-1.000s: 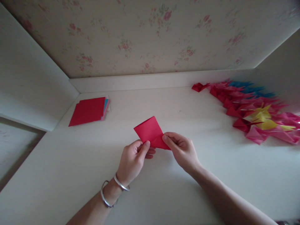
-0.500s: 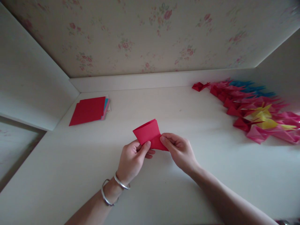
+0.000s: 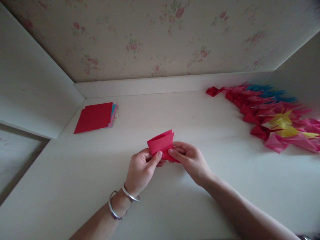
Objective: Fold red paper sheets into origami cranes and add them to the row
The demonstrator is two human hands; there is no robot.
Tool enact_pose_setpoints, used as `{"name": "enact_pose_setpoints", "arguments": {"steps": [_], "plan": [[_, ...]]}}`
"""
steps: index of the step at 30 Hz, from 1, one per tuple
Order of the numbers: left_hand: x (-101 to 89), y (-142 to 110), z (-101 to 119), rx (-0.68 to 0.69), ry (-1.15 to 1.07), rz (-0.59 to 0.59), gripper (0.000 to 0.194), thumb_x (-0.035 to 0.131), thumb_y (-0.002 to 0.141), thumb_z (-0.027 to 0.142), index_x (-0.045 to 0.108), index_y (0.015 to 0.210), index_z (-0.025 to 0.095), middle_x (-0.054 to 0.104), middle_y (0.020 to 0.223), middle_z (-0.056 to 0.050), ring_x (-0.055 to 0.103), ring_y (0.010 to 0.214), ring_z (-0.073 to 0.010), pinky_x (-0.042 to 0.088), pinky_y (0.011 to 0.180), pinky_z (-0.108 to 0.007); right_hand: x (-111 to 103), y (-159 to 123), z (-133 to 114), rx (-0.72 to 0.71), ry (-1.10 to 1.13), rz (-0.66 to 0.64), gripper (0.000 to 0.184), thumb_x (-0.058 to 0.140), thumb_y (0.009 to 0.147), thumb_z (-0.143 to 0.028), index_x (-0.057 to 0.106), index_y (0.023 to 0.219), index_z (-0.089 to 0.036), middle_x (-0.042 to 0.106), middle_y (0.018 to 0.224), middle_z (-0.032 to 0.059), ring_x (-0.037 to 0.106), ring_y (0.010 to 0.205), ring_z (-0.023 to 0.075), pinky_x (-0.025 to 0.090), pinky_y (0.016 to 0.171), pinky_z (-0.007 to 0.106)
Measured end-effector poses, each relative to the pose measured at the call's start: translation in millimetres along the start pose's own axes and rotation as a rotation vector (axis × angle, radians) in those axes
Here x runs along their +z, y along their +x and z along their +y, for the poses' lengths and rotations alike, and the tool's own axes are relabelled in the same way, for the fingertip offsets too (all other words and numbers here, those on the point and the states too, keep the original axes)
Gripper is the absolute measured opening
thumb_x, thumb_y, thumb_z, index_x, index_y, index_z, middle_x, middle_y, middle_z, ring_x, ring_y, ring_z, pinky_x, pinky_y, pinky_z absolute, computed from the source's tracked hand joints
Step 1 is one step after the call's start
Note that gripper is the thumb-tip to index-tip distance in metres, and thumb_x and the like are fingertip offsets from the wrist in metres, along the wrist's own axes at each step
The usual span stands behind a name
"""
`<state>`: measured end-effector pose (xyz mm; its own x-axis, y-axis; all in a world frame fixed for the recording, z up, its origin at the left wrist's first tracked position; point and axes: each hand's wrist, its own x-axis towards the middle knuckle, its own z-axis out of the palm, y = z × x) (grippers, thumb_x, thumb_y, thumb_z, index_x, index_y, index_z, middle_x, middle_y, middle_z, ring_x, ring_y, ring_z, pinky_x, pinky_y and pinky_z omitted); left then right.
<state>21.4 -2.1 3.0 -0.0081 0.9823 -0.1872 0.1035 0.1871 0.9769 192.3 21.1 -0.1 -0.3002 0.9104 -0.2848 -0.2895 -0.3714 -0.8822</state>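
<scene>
A folded piece of red paper [image 3: 160, 142] is held between both hands above the white desk, its layers parted along the upper edge. My left hand [image 3: 143, 168] pinches the lower left part, thumb in front and fingers behind. At the lower right, my right hand [image 3: 191, 161] grips the paper between thumb and fingers. The fingertips behind the paper are partly hidden. Two silver bangles [image 3: 130, 194] circle the left wrist.
A stack of coloured paper [image 3: 93, 117], red on top, lies at the back left of the desk [image 3: 160, 213]. Many folded paper cranes [image 3: 260, 131] in red, pink, blue and yellow crowd the right side. A flowered wall [image 3: 140, 40] rises behind.
The red paper has tilted and shifted slightly right and down, and its upper layers gape wider. My right thumb has slid left across it, closer to the left thumb.
</scene>
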Motion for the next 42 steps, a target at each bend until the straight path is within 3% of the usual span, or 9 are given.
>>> {"name": "enact_pose_setpoints", "arguments": {"steps": [8, 16, 22, 31, 38, 42], "plan": [[0.9, 0.1, 1.1, -0.052, -0.017, 0.009, 0.026, 0.070, 0.085, 0.041, 0.077, 0.088, 0.016, 0.079, 0.075, -0.006, 0.075, 0.068, -0.0197, 0.061, 0.065, -0.026, 0.8, -0.5, -1.4, -0.006, -0.033, 0.005, 0.031, 0.076, 0.079, -0.038, 0.072, 0.102, -0.017, 0.078, 0.094, 0.0075, 0.073, 0.086, 0.0206, 0.057, 0.083, 0.035], [-0.4, -5.1, 5.7, 0.126, 0.251, -0.012, 0.025, 0.064, 0.090, 0.039, 0.075, 0.080, 0.019, 0.077, 0.069, -0.004, 0.071, 0.063, -0.0181, 0.053, 0.057, -0.023, 2.8, -1.4, -2.4, -0.030, -0.077, -0.050, 0.034, 0.080, 0.075, -0.030, 0.065, 0.104, -0.019, 0.076, 0.094, 0.0059, 0.072, 0.079, 0.0184, 0.057, 0.074, 0.031], [-0.1, -3.4, 2.4, 0.003, 0.076, 0.001, 0.028, 0.068, 0.086, 0.043, 0.073, 0.076, 0.017, 0.073, 0.063, -0.003, 0.066, 0.057, -0.0148, 0.050, 0.053, -0.021, 1.2, -1.6, -4.1, -0.015, -0.049, -0.044, 0.047, 0.082, 0.072, -0.024, 0.060, 0.113, -0.019, 0.076, 0.099, 0.0075, 0.072, 0.081, 0.0183, 0.057, 0.076, 0.033], [2.4, 4.3, 4.5, -0.132, -0.229, 0.092, 0.024, 0.075, 0.080, 0.038, 0.072, 0.073, 0.014, 0.071, 0.059, -0.003, 0.063, 0.054, -0.0123, 0.045, 0.048, -0.018, 2.9, -2.2, -1.1, -0.061, 0.008, -0.144, 0.047, 0.080, 0.075, -0.025, 0.057, 0.116, -0.024, 0.077, 0.104, 0.0050, 0.073, 0.088, 0.0181, 0.056, 0.083, 0.035], [2.5, 5.5, 6.7, -0.172, -0.213, 0.085, 0.028, 0.073, 0.082, 0.041, 0.070, 0.076, 0.014, 0.072, 0.060, -0.004, 0.069, 0.057, -0.0164, 0.047, 0.045, -0.020, 0.9, -1.2, -3.6, 0.029, -0.114, 0.052, 0.034, 0.079, 0.075, -0.038, 0.070, 0.100, -0.018, 0.078, 0.090, 0.0064, 0.071, 0.076, 0.0166, 0.057, 0.072, 0.031], [2.5, 5.3, 5.7, -0.145, -0.216, 0.070, 0.030, 0.066, 0.087, 0.043, 0.065, 0.078, 0.015, 0.071, 0.061, -0.003, 0.071, 0.059, -0.0180, 0.050, 0.046, -0.021, -0.5, -0.1, -3.7, 0.010, -0.160, 0.071, 0.031, 0.077, 0.076, -0.043, 0.075, 0.093, -0.017, 0.078, 0.089, 0.0061, 0.068, 0.072, 0.0143, 0.056, 0.070, 0.029]]}}
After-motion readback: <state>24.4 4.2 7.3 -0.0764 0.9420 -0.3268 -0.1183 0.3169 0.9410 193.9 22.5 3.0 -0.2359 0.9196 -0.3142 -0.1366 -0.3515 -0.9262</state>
